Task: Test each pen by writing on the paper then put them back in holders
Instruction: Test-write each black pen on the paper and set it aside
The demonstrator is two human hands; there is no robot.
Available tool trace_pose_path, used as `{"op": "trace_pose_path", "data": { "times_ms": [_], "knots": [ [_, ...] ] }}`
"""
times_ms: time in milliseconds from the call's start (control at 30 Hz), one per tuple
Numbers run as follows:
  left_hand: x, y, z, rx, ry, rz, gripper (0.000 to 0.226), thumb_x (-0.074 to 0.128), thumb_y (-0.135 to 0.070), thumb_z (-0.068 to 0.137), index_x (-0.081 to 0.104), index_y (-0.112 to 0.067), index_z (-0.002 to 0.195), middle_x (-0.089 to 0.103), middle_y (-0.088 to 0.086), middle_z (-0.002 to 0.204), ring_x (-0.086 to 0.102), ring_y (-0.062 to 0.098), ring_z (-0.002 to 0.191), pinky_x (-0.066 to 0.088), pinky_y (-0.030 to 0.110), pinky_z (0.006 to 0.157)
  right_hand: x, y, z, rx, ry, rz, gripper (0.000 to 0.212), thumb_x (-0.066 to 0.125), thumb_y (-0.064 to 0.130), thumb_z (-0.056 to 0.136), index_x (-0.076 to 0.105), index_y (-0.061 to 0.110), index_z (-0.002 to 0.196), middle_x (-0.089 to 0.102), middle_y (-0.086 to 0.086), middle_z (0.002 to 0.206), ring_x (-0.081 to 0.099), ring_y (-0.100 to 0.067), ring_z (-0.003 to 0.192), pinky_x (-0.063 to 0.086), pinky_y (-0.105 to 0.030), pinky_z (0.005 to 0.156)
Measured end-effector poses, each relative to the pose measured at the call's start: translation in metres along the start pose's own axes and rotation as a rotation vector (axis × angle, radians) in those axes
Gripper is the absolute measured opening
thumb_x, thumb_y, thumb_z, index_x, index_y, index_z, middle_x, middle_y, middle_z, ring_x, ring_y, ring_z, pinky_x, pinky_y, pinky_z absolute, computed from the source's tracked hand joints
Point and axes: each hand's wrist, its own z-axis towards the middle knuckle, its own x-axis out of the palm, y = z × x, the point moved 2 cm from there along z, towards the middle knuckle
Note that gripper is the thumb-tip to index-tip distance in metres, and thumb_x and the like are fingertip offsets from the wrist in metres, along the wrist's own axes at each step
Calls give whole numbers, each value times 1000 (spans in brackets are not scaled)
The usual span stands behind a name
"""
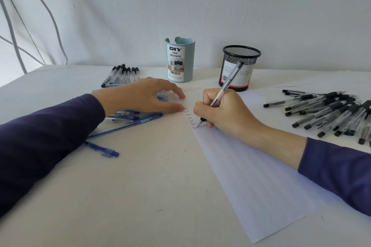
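Note:
My right hand (222, 110) grips a clear black-tipped pen (226, 84), its tip touching the lined paper (251, 176) at the bottom of a column of handwritten "Test" words (188, 114). My left hand (144, 95) rests with spread fingers on the paper's top left edge, fingertips pressing it down. Two holders stand at the back: a pale blue desk organizer (180, 60) and a black mesh cup (239, 67). No pens show above either rim.
A large pile of black pens (329, 112) lies at the right. A row of black pens (122, 74) lies at the back left. Several blue pens (128, 120) lie under and beside my left forearm, one (102, 149) nearer me. A white wall backs the table.

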Motion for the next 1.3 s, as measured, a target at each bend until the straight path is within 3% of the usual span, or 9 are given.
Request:
{"op": "trace_pose_path", "data": {
  "times_ms": [267, 467, 600, 733, 833, 933, 1000, 1100, 1300],
  "knots": [
    [1, -1, -2, 3, -15, 26, 48, 49, -80, 74, 56, -57, 115, 52, -30, 133, 45, 2, 128, 34, 38, 114, -18, 11, 8, 86, -34, -44, 43, 50, 29, 96, 53, 8, 58, 64, -5, 56, 45, -9, 51, 40, -24, 57],
    [2, -5, -4, 55, -114, 110, 57, 49, -78, 78, 54, -49, 126, 48, -25, 138, 42, 1, 128, 33, 34, 111, -49, 11, 20, -6, 17, -432, 33, 37, 53, 100, 41, 24, 115, 58, 1, 45, 53, -12, 44, 45, -31, 60],
    [1, 2, -5, -83, -59, 126, 80, 35, -88, 71, 40, -48, 138, 44, -16, 145, 40, 9, 132, 33, 38, 112, -54, -6, 28, -335, -59, -612, 28, 36, 32, 105, 54, 22, 123, 66, 4, 78, 57, -16, 67, 48, -36, 66],
    [0, 1, -7, -95, -54, 184, 90, 18, -89, 73, 44, -35, 141, 49, -13, 143, 46, 8, 128, 36, 35, 110, -43, -22, 29, -351, 98, -599, 39, 44, 28, 103, 50, 21, 141, 65, -1, 113, 58, -15, 102, 46, -32, 89],
    [-3, -2, -10, -107, -51, 163, 86, 9, -85, 79, 55, -35, 131, 62, -14, 124, 56, 6, 109, 44, 35, 101, -37, -21, 23, -389, 158, -628, 37, 46, 30, 102, 55, 22, 137, 66, 2, 121, 59, -13, 112, 45, -25, 93],
    [-6, -6, -11, -108, -72, 124, 78, 10, -80, 86, 64, -25, 101, 65, -11, 86, 59, 8, 80, 50, 34, 83, -36, -21, 22, -399, 203, -662, 33, 48, 28, 102, 61, 25, 132, 60, 2, 104, 57, -16, 95, 45, -29, 82],
    [-9, -9, -11, -118, -150, 136, 75, 14, -77, 86, 68, -28, 103, 69, -11, 93, 61, 10, 82, 50, 33, 84, -35, -25, 21, -416, 237, -733, 32, 50, 28, 101, 62, 27, 131, 53, 2, 109, 50, -18, 96, 42, -31, 88],
    [-11, -19, -5, -72, -283, 169, 70, 21, -79, 84, 68, -36, 113, 66, -17, 118, 61, 6, 103, 49, 32, 92, -29, -29, 18, -317, 306, -843, 37, 40, 35, 103, 53, 33, 138, 46, 5, 129, 38, -19, 111, 30, -35, 104],
    [6, -71, 10, 69, -163, -6, 41, 59, -64, 80, 71, -37, 108, 67, -19, 92, 60, -6, 86, 43, 6, 70, -69, -12, 23, 17, 333, -958, 42, 35, 23, 98, 51, 31, 136, 45, 2, 142, 34, -22, 135, 24, -40, 111]
  ]
}}
